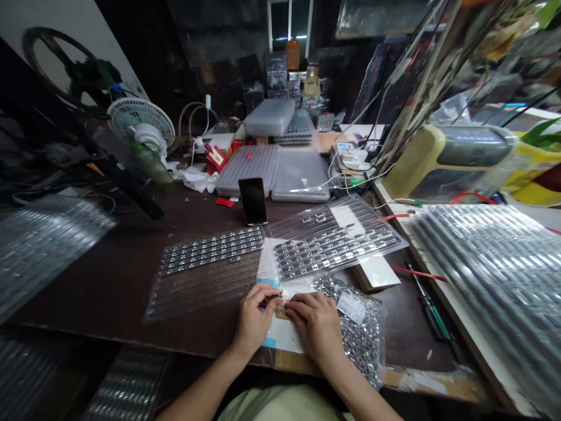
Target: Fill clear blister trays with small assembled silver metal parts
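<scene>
My left hand [255, 318] and my right hand [316, 320] meet at the table's front edge, both with fingers pinched together. Between their fingertips sits a small tan block [281, 310], partly covered by the fingers; any tiny part on it is too small to name. Under the hands lies a white sheet [287, 339] with blue tape. Beside my right hand rests a clear bag of small metal parts [366, 333]. Beyond the hands, a clear ribbed tray [337, 245] holds rows of small metal pieces, and another such tray [210, 251] lies to the left.
A phone [253, 202] stands upright behind the trays. At right are a green-handled screwdriver [433, 313], a white-topped block [379, 272] and stacked clear trays [491, 275]. More trays [44, 245] lie at far left. A fan [141, 124] stands at the back left.
</scene>
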A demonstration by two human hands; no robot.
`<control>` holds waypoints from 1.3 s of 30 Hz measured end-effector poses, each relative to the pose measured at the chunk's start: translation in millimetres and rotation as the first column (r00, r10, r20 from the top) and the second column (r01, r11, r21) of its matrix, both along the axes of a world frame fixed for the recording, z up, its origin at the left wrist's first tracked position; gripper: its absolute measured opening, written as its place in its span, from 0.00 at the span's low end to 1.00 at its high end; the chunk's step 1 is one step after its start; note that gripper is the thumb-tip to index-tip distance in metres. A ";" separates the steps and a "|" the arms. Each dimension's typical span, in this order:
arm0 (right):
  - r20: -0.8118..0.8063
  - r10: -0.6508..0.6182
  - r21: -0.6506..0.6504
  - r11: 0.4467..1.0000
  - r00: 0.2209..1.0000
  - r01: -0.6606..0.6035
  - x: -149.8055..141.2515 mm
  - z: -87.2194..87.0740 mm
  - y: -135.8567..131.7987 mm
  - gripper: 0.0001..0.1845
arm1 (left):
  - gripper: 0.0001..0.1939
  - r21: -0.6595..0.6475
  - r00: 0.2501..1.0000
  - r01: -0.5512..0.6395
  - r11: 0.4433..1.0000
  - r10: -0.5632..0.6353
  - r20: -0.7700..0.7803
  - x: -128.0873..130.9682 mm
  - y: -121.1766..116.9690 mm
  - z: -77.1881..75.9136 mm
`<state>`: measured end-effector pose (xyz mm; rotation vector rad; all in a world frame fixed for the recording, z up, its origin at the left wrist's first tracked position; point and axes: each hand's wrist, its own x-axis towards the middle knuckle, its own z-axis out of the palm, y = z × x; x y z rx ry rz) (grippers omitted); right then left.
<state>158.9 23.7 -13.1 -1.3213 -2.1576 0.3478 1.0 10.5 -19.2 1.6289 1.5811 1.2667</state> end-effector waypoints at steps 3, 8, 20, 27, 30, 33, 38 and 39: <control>0.067 0.005 -0.005 1.000 0.998 -0.005 0.1 -0.5 -0.2 0.08 | 0.07 -0.004 1.000 0.000 1.000 0.000 0.000 1.0 0.3 0.8; 0.300 0.118 0.087 0.985 0.947 -0.151 30.7 -4.4 1.7 0.21 | 0.07 -0.008 1.000 -0.005 1.000 0.005 -0.002 0.9 -0.1 1.2; 0.213 0.197 0.114 0.968 0.957 -0.224 66.2 -4.4 8.1 0.11 | 0.06 -0.049 0.995 0.058 0.997 -0.062 -0.080 10.1 6.5 11.4; 0.060 0.060 0.178 0.982 0.996 -0.070 60.6 -3.3 9.5 0.11 | 0.08 0.000 0.934 0.186 0.983 -0.177 -0.311 25.8 1.0 8.5; 0.054 0.051 0.189 0.980 0.997 -0.060 60.8 -1.9 9.2 0.11 | 0.07 0.001 0.920 0.208 0.978 -0.195 -0.339 25.6 0.6 4.6; 0.037 0.049 0.175 0.983 0.998 -0.055 59.8 -0.5 9.0 0.10 | 0.07 0.001 0.919 0.218 0.976 -0.205 -0.337 24.2 1.9 3.1; -0.030 0.041 0.135 0.990 0.999 -0.036 60.5 1.2 9.0 0.09 | 0.08 -0.014 0.921 0.212 0.977 -0.204 -0.333 26.9 0.3 3.3; -0.047 0.039 0.130 0.991 0.998 -0.032 60.7 2.2 8.8 0.08 | 0.08 -0.014 0.924 0.210 0.978 -0.203 -0.323 27.9 -0.7 3.4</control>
